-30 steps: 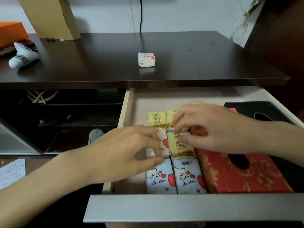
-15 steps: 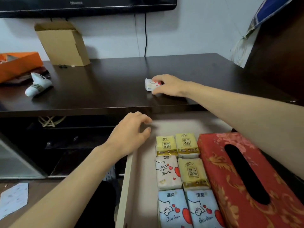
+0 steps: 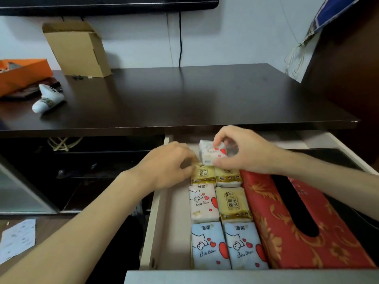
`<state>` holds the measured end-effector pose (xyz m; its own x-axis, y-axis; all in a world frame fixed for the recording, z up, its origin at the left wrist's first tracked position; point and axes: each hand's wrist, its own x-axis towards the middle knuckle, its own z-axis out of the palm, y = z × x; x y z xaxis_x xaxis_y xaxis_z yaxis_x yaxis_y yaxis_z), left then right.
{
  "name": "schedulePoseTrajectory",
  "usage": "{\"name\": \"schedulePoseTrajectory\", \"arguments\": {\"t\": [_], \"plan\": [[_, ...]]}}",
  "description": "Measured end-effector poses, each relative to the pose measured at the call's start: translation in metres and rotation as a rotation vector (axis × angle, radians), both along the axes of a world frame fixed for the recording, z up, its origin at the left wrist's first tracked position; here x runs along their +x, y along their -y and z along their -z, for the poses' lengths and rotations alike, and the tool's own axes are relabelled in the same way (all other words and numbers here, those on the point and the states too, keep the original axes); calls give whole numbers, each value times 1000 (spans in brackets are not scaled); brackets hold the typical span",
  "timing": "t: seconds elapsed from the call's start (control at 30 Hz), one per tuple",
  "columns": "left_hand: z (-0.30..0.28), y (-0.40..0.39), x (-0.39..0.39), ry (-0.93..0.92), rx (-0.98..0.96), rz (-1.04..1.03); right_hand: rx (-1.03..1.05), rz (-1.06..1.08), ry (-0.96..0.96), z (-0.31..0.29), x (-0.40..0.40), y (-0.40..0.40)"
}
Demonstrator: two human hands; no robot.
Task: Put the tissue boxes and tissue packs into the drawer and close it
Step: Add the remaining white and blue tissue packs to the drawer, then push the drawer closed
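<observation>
The drawer (image 3: 162, 226) stands pulled out below the dark tabletop (image 3: 184, 99). Inside lie two rows of small tissue packs: yellow ones (image 3: 232, 202) at the back, a white pack with red hearts (image 3: 202, 203), and two blue ones (image 3: 209, 245) at the front. A red patterned tissue box (image 3: 297, 220) lies to their right, a black box (image 3: 336, 158) beyond it. My right hand (image 3: 246, 150) holds a small white heart-printed pack (image 3: 211, 153) just above the back of the rows. My left hand (image 3: 168, 167) rests, fingers curled, against the back yellow pack's left edge.
On the tabletop stand a cardboard box (image 3: 80, 48), an orange box (image 3: 22, 74) and a white object (image 3: 49, 100) at the left. A TV edge (image 3: 102, 3) and a cable hang above. A paper sheet (image 3: 17, 239) lies on the floor at the left.
My right hand picked the white pack off the tabletop and brought it down to the back of the drawer. My left hand moved from the drawer's left rim to the yellow packs.
</observation>
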<state>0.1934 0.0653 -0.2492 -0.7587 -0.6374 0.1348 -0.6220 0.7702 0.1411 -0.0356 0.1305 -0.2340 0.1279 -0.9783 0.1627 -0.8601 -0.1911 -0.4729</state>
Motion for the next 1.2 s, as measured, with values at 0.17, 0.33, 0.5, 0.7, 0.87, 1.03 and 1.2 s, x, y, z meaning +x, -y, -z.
{"name": "schedulePoseTrajectory", "arguments": {"t": [0.17, 0.33, 0.5, 0.7, 0.87, 1.03, 1.2], "plan": [[-4, -15, 28, -174, -26, -119, 80, -49, -107, 14, 22, -1], [1, -29, 52, -278, 46, -204, 109, -105, -178, 14, 26, -3], [6, -42, 65, -345, 64, -209, 92, -108, -91, 9, 22, -10], [6, -96, 64, -541, 241, -215, -28, -104, 19, -14, 10, -70], [8, -168, 64, -261, 42, -128, 81, -87, -91, -12, -1, -169], [25, -207, 66, -75, -190, -109, -23, 110, -462, 21, -19, -250], [33, -193, 59, -79, -279, -130, -108, 164, -658, 36, -40, -262]]}}
